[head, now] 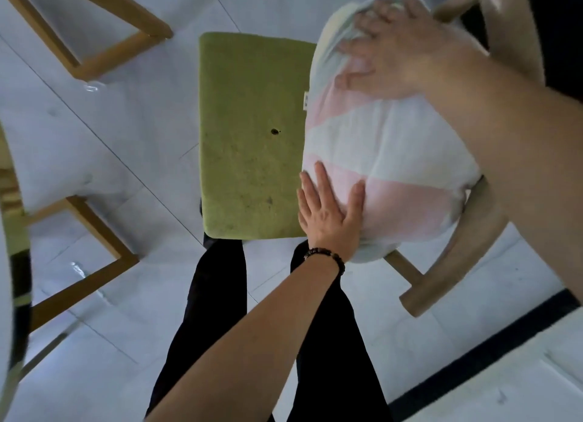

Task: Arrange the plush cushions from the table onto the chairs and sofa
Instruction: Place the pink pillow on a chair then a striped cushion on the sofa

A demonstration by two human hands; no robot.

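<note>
- At the far left we saw the curved edge of a table [6, 295], with wooden frames [85, 283] standing on the pale tiled floor [132, 112] beside it.
- In the middle stood a chair with a green seat pad [252, 131], bare on its left part, with a small dark spot near its centre.
- Below the seat our dark trouser legs [214, 311] showed against the tiles.
- Our left hand [329, 213], a beaded bracelet [328, 254] on its wrist, lay flat with fingers spread and straight, pressing against the lower side of the cushion without gripping it.
- The cushion [388, 144], white with pink bands, stood on the right part of the seat, leaning against the chair's pale wooden backrest [467, 241].
- Our right hand [400, 43] was at the cushion's top, fingers curled and bunching the fabric in a grip.
- At the lower right lay a white surface [504, 374] with a dark edge.
</note>
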